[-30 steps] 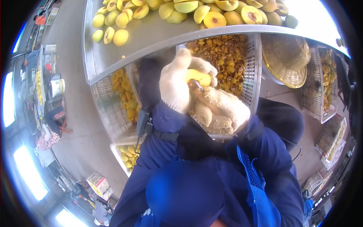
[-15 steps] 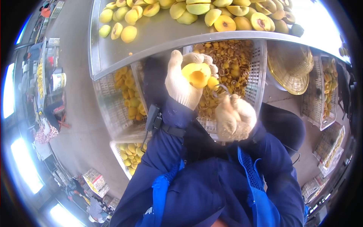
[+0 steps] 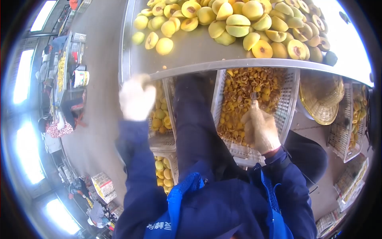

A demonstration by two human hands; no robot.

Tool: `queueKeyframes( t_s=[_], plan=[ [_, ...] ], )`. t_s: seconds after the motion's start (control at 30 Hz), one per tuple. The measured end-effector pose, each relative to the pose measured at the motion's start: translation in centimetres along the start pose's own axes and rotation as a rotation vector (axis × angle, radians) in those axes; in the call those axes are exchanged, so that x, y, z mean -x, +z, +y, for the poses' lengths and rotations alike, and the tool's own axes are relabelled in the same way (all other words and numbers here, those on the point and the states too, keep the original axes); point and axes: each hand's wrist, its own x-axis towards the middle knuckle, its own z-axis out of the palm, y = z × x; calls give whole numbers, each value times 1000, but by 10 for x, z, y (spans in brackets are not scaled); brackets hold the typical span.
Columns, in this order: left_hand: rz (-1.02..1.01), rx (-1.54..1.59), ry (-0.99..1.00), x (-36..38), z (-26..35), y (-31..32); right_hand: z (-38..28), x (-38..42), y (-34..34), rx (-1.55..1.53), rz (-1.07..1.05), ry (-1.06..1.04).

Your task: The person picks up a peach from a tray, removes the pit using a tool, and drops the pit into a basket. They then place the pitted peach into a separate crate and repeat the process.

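Note:
My left hand (image 3: 137,97), in a pale knit glove, is smeared by motion at the left edge of a crate of yellow peach halves (image 3: 161,117). Its fingers do not show clearly, and no fruit is visible in it. My right hand (image 3: 260,129), gloved too, is closed around a small pitting tool whose metal tip (image 3: 254,96) points away from me. Beneath that tip lies a plastic crate (image 3: 289,105) filled with cut-out pits and fruit scraps (image 3: 234,105). Halved peaches (image 3: 238,26) are heaped on the metal table (image 3: 191,51) ahead.
The table's raised metal rim (image 3: 223,65) runs above both crates. Another crate of peach halves (image 3: 163,173) stands near my left side. To the right are a woven straw hat (image 3: 324,99) and a fruit crate (image 3: 348,131). People work at a far-left table (image 3: 63,75).
My left hand has swung left, away from my right hand, and the peach half it held is no longer visible. My right hand has moved slightly right. The view has shifted.

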Motion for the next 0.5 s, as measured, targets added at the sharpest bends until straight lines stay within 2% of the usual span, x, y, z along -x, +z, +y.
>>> queueKeyframes(
  t_s=[0.03,0.1,0.17,0.2,0.23,0.3,0.37,0.43,0.5],
  plan=[
    [76,-56,-78,-15,-2,-4,2,0,3,-6,-32,-4],
    [103,32,-14,-67,-14,17,-9,7,8,100,-81,18],
    [-99,220,-290,-98,46,25,6,-4,5,219,-72,-47],
    [126,-107,12,-124,5,71,9,0,8,155,-73,-116],
    [24,-91,-103,-129,27,68,10,1,13,91,-92,-179],
    [15,-177,-185,-140,35,70,7,2,13,332,-28,-200],
    [35,-152,-145,-142,32,72,-19,16,9,432,-29,-131],
    [-56,354,-317,-119,59,41,-22,17,9,407,-10,-140],
    [133,1144,-252,-111,16,86,-35,26,5,349,-11,-92]
  ],
)
